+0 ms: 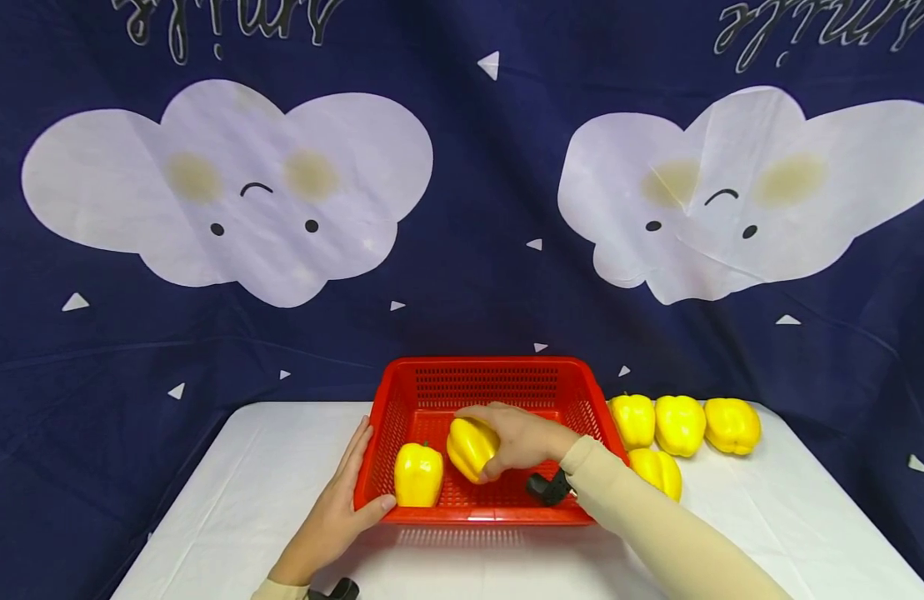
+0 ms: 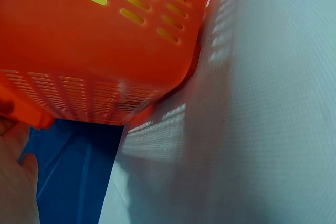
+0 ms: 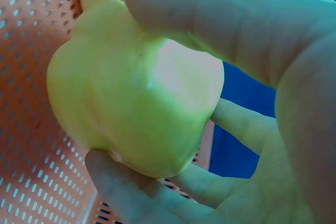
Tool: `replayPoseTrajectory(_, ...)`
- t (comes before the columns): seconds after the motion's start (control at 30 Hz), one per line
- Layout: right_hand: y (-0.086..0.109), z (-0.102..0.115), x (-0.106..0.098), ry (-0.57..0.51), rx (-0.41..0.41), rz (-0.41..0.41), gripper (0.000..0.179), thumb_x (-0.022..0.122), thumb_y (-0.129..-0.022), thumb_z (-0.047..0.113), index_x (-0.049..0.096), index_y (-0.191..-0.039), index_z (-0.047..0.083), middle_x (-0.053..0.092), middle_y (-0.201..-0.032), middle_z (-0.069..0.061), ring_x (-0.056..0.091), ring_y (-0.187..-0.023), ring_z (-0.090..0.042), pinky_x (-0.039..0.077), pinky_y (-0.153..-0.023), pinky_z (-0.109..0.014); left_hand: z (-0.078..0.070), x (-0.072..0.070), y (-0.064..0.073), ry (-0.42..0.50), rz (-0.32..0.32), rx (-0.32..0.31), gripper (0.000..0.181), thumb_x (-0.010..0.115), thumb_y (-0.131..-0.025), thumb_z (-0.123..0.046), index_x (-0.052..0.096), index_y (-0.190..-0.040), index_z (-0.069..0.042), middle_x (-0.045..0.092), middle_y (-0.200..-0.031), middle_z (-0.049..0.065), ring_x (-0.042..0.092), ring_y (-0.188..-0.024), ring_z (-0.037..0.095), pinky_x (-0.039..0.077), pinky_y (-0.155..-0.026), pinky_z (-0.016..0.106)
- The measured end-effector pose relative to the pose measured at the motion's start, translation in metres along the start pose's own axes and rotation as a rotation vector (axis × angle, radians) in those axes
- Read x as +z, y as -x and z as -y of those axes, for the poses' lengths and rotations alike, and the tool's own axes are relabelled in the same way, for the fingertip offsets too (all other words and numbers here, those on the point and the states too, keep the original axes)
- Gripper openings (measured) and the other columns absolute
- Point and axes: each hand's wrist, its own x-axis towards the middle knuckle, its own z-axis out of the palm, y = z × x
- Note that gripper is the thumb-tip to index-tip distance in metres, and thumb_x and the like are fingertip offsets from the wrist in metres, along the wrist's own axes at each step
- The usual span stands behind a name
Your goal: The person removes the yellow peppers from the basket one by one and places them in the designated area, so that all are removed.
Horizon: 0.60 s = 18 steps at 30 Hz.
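My right hand (image 1: 517, 437) grips a yellow bell pepper (image 1: 471, 450) inside the red plastic basket (image 1: 487, 515). In the right wrist view the thumb and fingers curl round that bell pepper (image 3: 126, 93), above the perforated basket floor. A second yellow bell pepper (image 1: 418, 477) stands in the basket's near left corner. My left hand (image 1: 340, 508) rests along the basket's left side, its thumb on the near left rim corner and its fingers extended along the outside. The left wrist view shows part of that hand (image 2: 16, 171) beside the basket's outer wall (image 2: 105, 40).
Several more yellow bell peppers (image 1: 680, 426) lie on the white-covered table (image 1: 229, 500), just right of the basket. A dark blue cloth (image 1: 491, 183) printed with clouds hangs behind the table. The basket stands near the table's back edge.
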Motion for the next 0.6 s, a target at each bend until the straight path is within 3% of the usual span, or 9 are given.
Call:
replayPoseTrajectory(0.37,0.015,0.003,-0.014,-0.031,-0.064,-0.073,0.085,0.087,-0.073,0.023,0.047,-0.148,0.022,0.052,-0.119,0.000,0.052,-0.099,-0.018,0.053,-0.075,-0.033,0.001,0.000,-0.001,0.003,-0.013,-0.011,0.092,0.073,-0.089,-0.032,0.020,-0.161,-0.014,0.011,-0.168,-0.005,0.026,-0.148,0.033,0.036,-0.105,0.061)
replayPoseTrajectory(0.6,0.025,0.003,-0.017,-0.035,-0.087,-0.137,0.086,0.087,-0.073,0.022,0.046,-0.149,0.019,0.052,-0.122,0.000,0.052,-0.100,-0.018,0.051,-0.077,-0.033,0.000,0.000,0.000,0.016,-0.003,-0.016,0.092,0.074,-0.089,-0.032,0.019,-0.162,-0.015,0.010,-0.168,-0.008,0.027,-0.147,0.033,0.040,-0.104,0.061)
